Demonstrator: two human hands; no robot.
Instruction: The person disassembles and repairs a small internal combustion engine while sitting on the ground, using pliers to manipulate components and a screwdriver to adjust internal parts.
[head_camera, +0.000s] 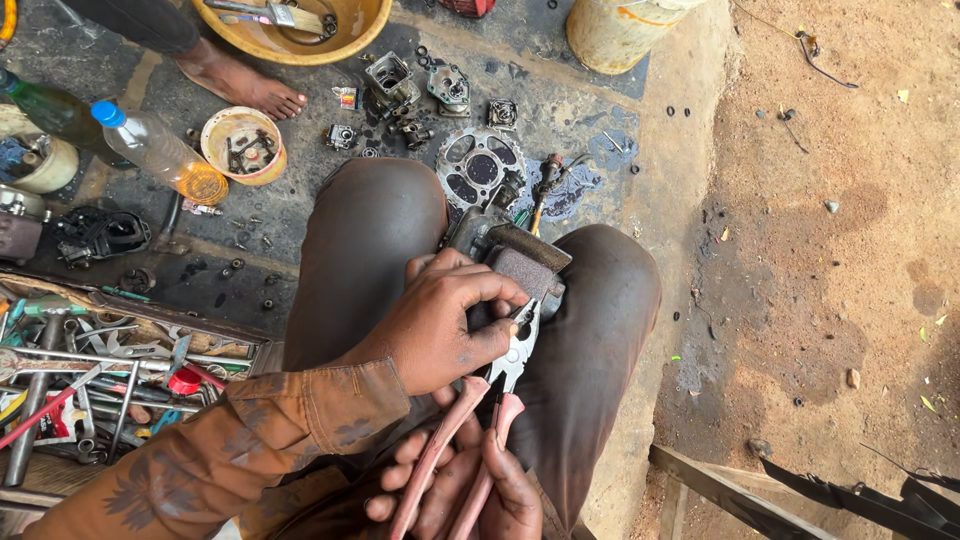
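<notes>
Left hand (440, 325): reaches across from the left, fingers curled, thumb pressed down, clamped firmly.
Right hand (470, 490): low, palm up, fingers wrapped closed.
Knees: bent, apart, beneath both hands.

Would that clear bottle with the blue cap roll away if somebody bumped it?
Probably. The bottle is round and lies on its side on the ground, so a nudge might roll it. It looks like thin plastic with only some orange liquid, so likely light.

Metal part (520, 262) on lap, pliers (500, 395) below it, toolbox (100, 380) left, sprocket (478, 165) ahead
</notes>
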